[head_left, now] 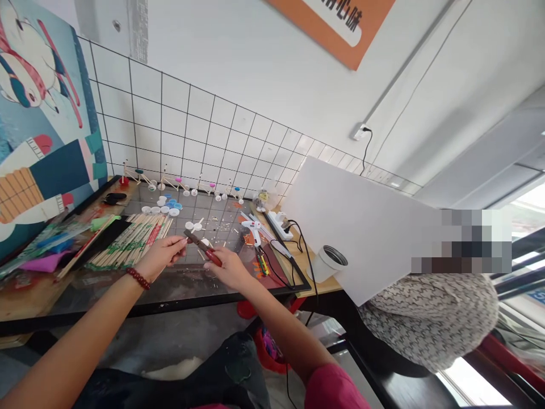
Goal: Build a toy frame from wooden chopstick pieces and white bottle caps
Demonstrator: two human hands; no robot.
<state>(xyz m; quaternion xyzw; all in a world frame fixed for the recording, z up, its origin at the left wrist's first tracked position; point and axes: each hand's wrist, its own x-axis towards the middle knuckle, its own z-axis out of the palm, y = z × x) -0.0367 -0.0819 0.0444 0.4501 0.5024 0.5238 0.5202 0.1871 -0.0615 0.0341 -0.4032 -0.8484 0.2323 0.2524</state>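
Red-handled tool (199,242) is clasped in the right hand (230,267); left hand (164,251) pinched by its tip.

Orange sign (334,41) (high up)

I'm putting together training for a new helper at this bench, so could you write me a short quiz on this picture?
1. Multiple choice: Which hand grips the red-handled tool?
a) the left hand
b) the right hand
c) neither hand

2. True or false: In the picture, the white tub is farther right than the white glue gun.

3. Fill in the missing word: Small bicycle models stand in a row at the back of the table, in front of a black wire ____.

Key: 1 b; 2 true; 3 grid.
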